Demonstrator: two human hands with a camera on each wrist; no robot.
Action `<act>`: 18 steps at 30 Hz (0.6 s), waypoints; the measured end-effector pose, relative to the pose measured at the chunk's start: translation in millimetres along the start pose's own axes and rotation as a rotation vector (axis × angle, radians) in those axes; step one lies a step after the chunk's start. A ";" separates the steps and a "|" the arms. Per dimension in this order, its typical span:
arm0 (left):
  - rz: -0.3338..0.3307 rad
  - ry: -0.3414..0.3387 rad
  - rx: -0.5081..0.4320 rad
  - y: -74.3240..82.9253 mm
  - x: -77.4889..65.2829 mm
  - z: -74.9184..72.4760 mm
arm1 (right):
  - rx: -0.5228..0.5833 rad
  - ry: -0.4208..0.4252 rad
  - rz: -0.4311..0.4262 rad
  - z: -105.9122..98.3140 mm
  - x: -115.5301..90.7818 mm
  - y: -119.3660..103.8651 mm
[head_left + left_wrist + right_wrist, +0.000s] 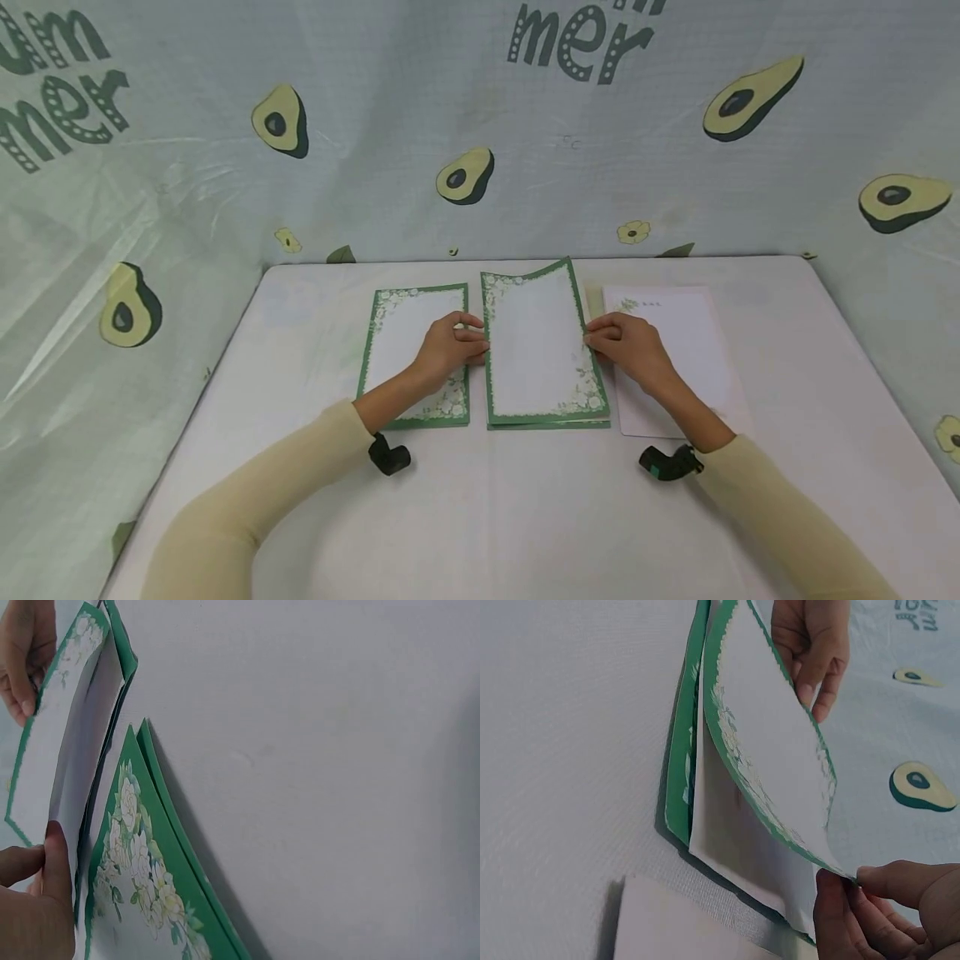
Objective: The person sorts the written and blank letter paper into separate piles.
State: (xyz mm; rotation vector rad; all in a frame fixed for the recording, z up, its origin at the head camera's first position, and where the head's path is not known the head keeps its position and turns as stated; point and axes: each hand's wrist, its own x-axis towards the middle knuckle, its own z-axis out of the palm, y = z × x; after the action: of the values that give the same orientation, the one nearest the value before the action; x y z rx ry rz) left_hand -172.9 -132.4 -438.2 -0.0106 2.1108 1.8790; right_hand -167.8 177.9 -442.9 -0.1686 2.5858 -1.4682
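Note:
A green-bordered sheet of paper [534, 350] with white flowers in its corners is raised and bowed between both hands. My left hand [453, 346] pinches its left edge, thumb and fingers showing in the left wrist view. On the opposite edge my right hand [626, 346] pinches it between thumb and fingertips, as the right wrist view shows. Beneath lies more green-edged paper [679, 765], partly hidden by the lifted sheet. Left of it, under my left hand, rests another green-bordered stack [161, 862]. A pale sheet with small print [675, 333] lies below my right forearm.
The papers lie on a white table [480, 517], its far edge against a hanging avocado-print cloth [375, 192]. Black wrist devices [390, 455] are strapped to both wrists. Beige sleeves [262, 492] reach in from the front.

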 end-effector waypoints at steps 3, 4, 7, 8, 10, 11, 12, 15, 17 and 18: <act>0.007 0.014 -0.012 -2.1 1.1 -2.2 | 0.044 0.015 -0.024 1.6 -0.5 -0.4; 0.013 0.019 -0.013 -2.2 1.4 -3.4 | 0.058 0.021 -0.031 2.3 -0.2 -1.1; 0.024 0.036 -0.019 -2.1 2.2 -5.8 | 0.087 0.039 -0.048 3.9 -0.3 -2.7; 0.026 0.040 -0.023 -1.8 2.2 -6.1 | 0.090 0.044 -0.049 4.4 -0.4 -2.9; 0.030 0.050 -0.036 -1.5 2.1 -6.5 | 0.097 0.053 -0.048 5.2 -0.9 -3.4; 0.030 0.056 -0.044 -1.6 2.1 -6.7 | 0.100 0.055 -0.047 5.7 -1.1 -3.5; 0.030 0.060 -0.051 -1.6 1.9 -7.0 | 0.105 0.055 -0.047 6.2 -1.1 -3.6; 0.032 0.074 -0.063 -2.1 2.0 -8.7 | 0.122 0.054 -0.056 7.3 -0.9 -4.5; 0.032 0.083 -0.069 -2.3 2.5 -10.7 | 0.140 0.050 -0.070 8.2 -0.2 -5.7; 0.035 0.089 -0.073 -2.3 3.1 -11.9 | 0.153 0.048 -0.078 8.6 0.4 -6.4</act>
State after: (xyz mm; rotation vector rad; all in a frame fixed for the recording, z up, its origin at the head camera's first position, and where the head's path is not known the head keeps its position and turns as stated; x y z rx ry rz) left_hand -178.0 -143.7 -440.0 -0.0754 2.1114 2.0093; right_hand -166.3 167.3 -441.8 -0.2188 2.5167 -1.7099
